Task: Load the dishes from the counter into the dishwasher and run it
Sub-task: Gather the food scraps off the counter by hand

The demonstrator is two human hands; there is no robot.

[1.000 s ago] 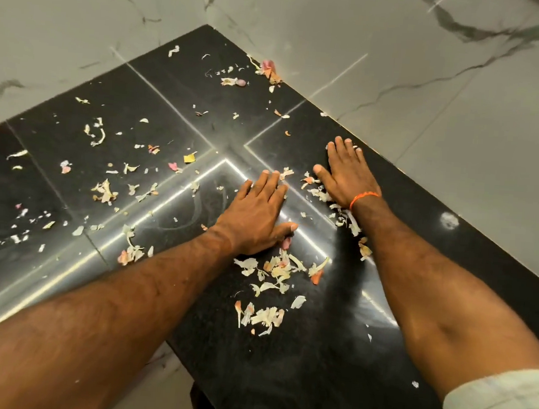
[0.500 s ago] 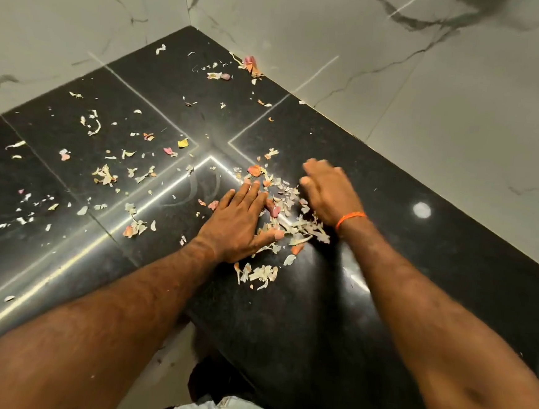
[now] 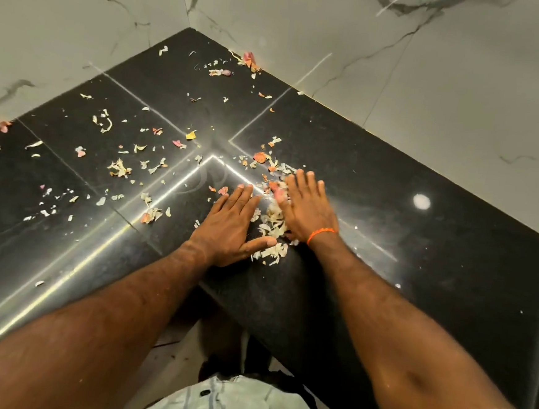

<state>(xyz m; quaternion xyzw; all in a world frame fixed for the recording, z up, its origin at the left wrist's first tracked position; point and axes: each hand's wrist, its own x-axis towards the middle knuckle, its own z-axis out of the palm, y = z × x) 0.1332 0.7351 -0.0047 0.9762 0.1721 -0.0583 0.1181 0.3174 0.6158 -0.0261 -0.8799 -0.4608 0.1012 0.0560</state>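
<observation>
A black stone counter [image 3: 388, 233] fills the corner between two marble walls. Dry onion and garlic peels lie scattered over it. My left hand [image 3: 232, 224] lies flat on the counter with straight fingers and the thumb spread out. My right hand [image 3: 306, 207], with an orange band at the wrist, also lies flat, close beside the left. Between the two palms sits a gathered heap of peels [image 3: 273, 224]. No dishes and no dishwasher are in view.
Loose peels [image 3: 119, 168] cover the left half of the counter and the far corner [image 3: 245, 60]. White marble walls [image 3: 401, 69] close off the back and right. The counter's front edge [image 3: 247, 302] runs just below my hands, with floor beneath.
My right hand has swept left toward my left hand, pushing the peels into a tighter heap between the palms. The two hands are now much closer together.
</observation>
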